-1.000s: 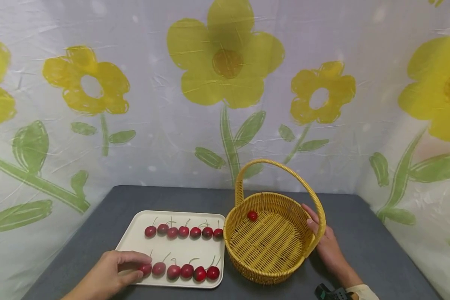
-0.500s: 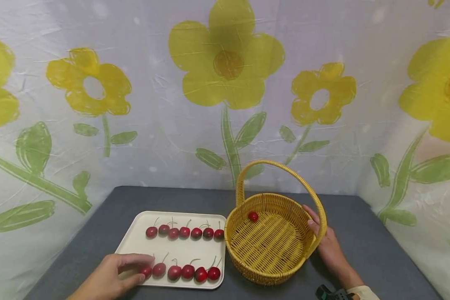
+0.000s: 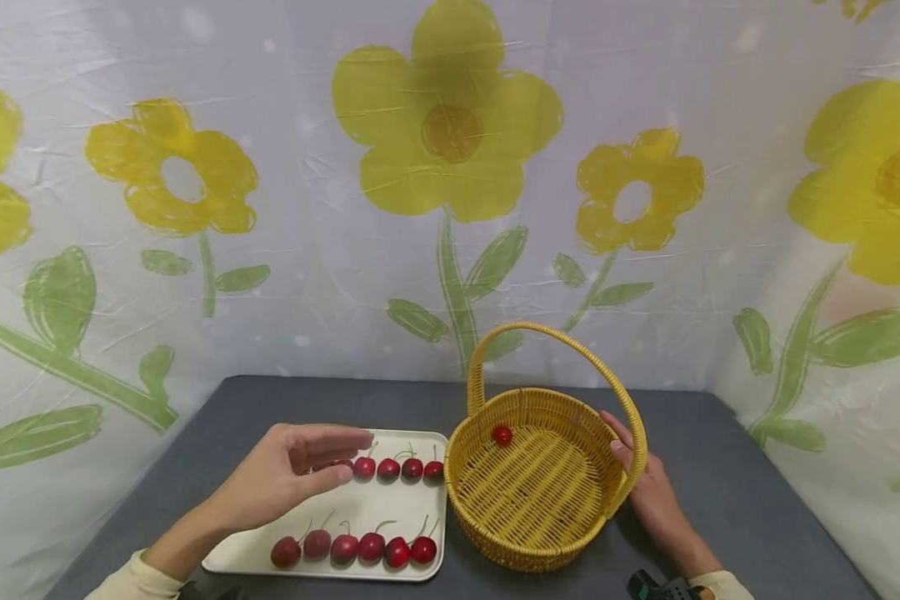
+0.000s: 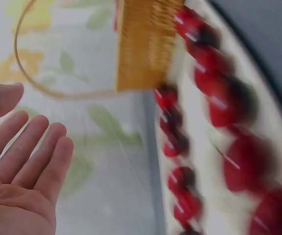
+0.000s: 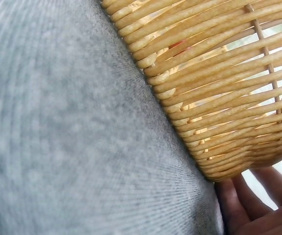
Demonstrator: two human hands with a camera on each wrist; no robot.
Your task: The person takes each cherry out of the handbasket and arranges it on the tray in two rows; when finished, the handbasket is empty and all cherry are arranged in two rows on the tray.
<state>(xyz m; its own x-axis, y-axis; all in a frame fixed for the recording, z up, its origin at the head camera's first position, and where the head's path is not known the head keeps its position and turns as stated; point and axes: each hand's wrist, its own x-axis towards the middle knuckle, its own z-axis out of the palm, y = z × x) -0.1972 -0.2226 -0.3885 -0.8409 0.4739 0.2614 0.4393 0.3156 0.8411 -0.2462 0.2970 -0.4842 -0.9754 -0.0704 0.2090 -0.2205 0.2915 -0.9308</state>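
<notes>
In the head view my left hand hovers over the back row of cherries, fingers extended and thumb apart, covering the row's left end. The left wrist view shows that palm holding nothing. A front row of cherries with green stems lies along the near side of the white tray. My right hand grips the right side of the yellow wicker basket, thumb at its rim. One cherry sits inside, near the back left. The right wrist view shows fingers against the woven wall.
The basket's tall arched handle rises above it. Its left side stands against the tray's right edge. Both rest on a dark grey table. Behind hangs a pale cloth backdrop printed with yellow flowers.
My left hand has left the leftmost front-row cherry, which stays on the tray, and has moved up and right over the back row. The right hand keeps its place on the basket.
</notes>
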